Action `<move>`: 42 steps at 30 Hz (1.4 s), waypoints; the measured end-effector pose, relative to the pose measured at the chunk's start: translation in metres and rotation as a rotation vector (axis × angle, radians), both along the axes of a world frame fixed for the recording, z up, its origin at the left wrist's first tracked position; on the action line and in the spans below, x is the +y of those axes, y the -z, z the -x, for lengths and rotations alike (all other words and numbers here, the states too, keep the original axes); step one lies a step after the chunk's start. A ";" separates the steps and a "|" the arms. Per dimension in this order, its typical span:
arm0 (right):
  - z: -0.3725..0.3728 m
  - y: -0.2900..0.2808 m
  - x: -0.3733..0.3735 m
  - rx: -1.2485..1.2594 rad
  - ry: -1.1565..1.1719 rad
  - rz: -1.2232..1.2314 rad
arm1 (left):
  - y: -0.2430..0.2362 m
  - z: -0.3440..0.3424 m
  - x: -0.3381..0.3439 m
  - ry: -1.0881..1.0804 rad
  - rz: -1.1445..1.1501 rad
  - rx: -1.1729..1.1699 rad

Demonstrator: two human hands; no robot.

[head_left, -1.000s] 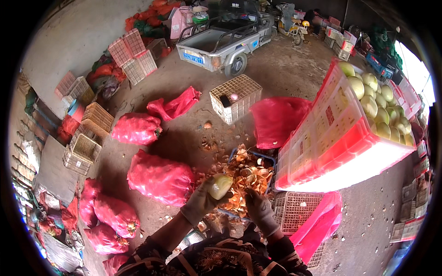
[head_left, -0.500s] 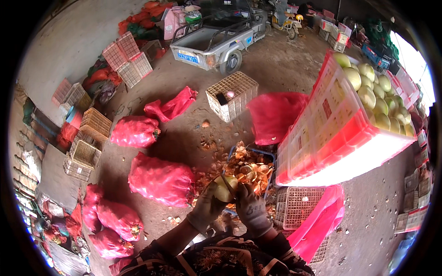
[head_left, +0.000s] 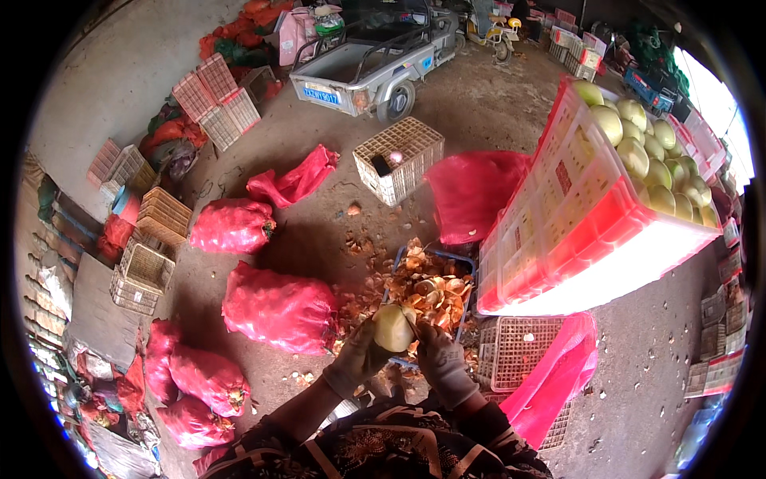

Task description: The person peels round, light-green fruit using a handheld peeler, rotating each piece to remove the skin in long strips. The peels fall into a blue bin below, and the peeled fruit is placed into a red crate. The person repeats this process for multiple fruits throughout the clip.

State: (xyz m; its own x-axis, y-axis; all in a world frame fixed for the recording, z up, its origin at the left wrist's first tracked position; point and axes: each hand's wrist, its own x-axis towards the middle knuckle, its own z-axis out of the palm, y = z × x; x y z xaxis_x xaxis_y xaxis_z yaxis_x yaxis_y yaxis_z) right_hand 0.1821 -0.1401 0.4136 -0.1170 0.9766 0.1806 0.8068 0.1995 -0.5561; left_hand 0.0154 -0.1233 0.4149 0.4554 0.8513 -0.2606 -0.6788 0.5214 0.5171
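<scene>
My left hand, in a pale work glove, is wrapped round a peeled, pale yellow-green onion. My right hand, gloved too, grips a small knife; its thin dark blade lies against the onion's right side and its handle is hidden in the fist. Right below both hands, a blue-rimmed crate is heaped with orange-brown onion skins. More skins are scattered on the floor left of it.
At right a tall white-and-red crate rises, filled with peeled onions. Full red mesh sacks lie at left. An upturned beige crate stands ahead, and a grey cargo tricycle is parked beyond. A plastic crate sits near my right arm.
The onion has turned in my left hand, and the knife has shifted from across its top to its right side. My right hand has moved slightly right.
</scene>
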 end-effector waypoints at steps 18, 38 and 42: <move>-0.031 0.022 -0.013 0.319 0.056 0.063 | -0.017 0.016 0.016 0.151 -0.171 -0.210; -0.010 -0.042 -0.005 -0.242 -0.111 -0.218 | -0.039 -0.004 -0.004 -0.014 -0.131 -0.028; -0.013 -0.044 -0.006 -0.162 -0.151 -0.246 | -0.024 0.000 -0.009 0.067 -0.101 -0.070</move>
State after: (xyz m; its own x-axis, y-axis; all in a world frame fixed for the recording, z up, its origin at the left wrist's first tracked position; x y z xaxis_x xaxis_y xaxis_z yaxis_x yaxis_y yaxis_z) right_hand 0.1947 -0.1462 0.4576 -0.3034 0.8757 0.3757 0.8321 0.4356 -0.3433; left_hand 0.0154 -0.1319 0.4392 0.5264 0.8385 -0.1407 -0.6805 0.5147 0.5216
